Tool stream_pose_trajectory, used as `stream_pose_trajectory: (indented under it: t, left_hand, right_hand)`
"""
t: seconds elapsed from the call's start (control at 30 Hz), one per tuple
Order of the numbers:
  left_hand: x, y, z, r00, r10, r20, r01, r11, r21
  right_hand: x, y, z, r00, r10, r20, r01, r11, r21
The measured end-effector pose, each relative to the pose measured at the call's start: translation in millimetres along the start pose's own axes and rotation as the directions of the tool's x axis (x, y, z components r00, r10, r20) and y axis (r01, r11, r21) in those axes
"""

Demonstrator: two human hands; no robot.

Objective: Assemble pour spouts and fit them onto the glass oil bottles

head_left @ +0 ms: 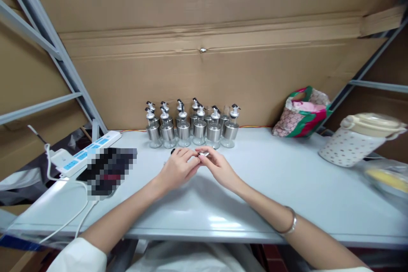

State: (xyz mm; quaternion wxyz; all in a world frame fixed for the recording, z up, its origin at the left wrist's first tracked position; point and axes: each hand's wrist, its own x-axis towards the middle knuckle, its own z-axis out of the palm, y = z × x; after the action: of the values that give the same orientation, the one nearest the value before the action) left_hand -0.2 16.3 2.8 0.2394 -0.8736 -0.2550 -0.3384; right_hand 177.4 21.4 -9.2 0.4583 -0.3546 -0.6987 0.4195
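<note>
Over the middle of the table, my left hand (180, 165) and my right hand (219, 169) meet at the fingertips. Between them shows a small shiny silver pourer spout (204, 153), mostly covered by my fingers. A black tip pokes out beyond the left hand's knuckles, seemingly part of the same piece. Both hands are closed, the right one pinching the silver end. Just behind them stand several glass bottles with steel sleeves (183, 129), most topped with silver and black pourers. At least one bottle in the back row (225, 112) appears to have no pourer.
On the left lie a white power strip (92, 151), a pixelated dark device (106, 172) and white cables (83, 216). To the right are a patterned bag (301, 114), a white spotted container (353, 142) and a blurred item with yellow (390, 180). Cardboard (204, 80) walls the back.
</note>
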Motion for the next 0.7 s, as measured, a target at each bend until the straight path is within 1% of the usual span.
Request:
stream_pose_trajectory:
  t: [0.1,0.17,0.2,0.27,0.33,0.37,0.4,0.43,0.47,0.5,0.6,0.7]
  left_hand:
    - [22,-17,-9,0.999,-0.015,0.035,0.016,1.000,-0.017]
    - [46,-34,-13,0.995,-0.078,0.056,0.079,0.997,-0.008]
    - [61,-43,-14,0.989,-0.131,0.071,0.132,0.991,-0.011]
    - [95,-62,-12,0.961,-0.243,0.130,0.247,0.969,-0.015]
    - [129,-79,-5,0.924,-0.312,0.219,0.318,0.948,0.011]
    - [145,-87,0,0.900,-0.330,0.284,0.332,0.942,0.041]
    - [160,-93,6,0.861,-0.338,0.380,0.331,0.940,0.085]
    - [174,-99,12,0.801,-0.332,0.498,0.308,0.942,0.133]
    - [186,-103,19,0.767,-0.322,0.554,0.297,0.945,0.137]
    - [197,-106,26,0.742,-0.312,0.594,0.289,0.948,0.137]
    - [223,-111,49,0.633,-0.290,0.718,0.274,0.951,0.142]
    - [234,-111,67,0.518,-0.272,0.811,0.256,0.954,0.157]
  right_hand:
    - [4,-1,-8,0.985,-0.099,-0.142,0.090,0.993,-0.070]
    - [9,-1,-15,0.959,-0.165,-0.230,0.140,0.983,-0.122]
    - [11,-1,-20,0.947,-0.183,-0.263,0.148,0.978,-0.146]
    - [16,0,-28,0.934,-0.196,-0.300,0.140,0.970,-0.198]
    - [19,3,-35,0.931,-0.194,-0.310,0.105,0.953,-0.283]
    - [21,5,-39,0.933,-0.193,-0.304,0.085,0.938,-0.337]
    - [22,7,-41,0.937,-0.196,-0.288,0.074,0.921,-0.384]
    - [24,10,-44,0.941,-0.201,-0.273,0.071,0.903,-0.423]
    - [25,12,-46,0.944,-0.207,-0.258,0.070,0.887,-0.456]
    - [26,14,-48,0.947,-0.206,-0.248,0.063,0.873,-0.484]
    - [28,19,-52,0.964,-0.161,-0.210,0.024,0.844,-0.535]
    - [28,21,-54,0.976,-0.125,-0.177,0.000,0.817,-0.576]
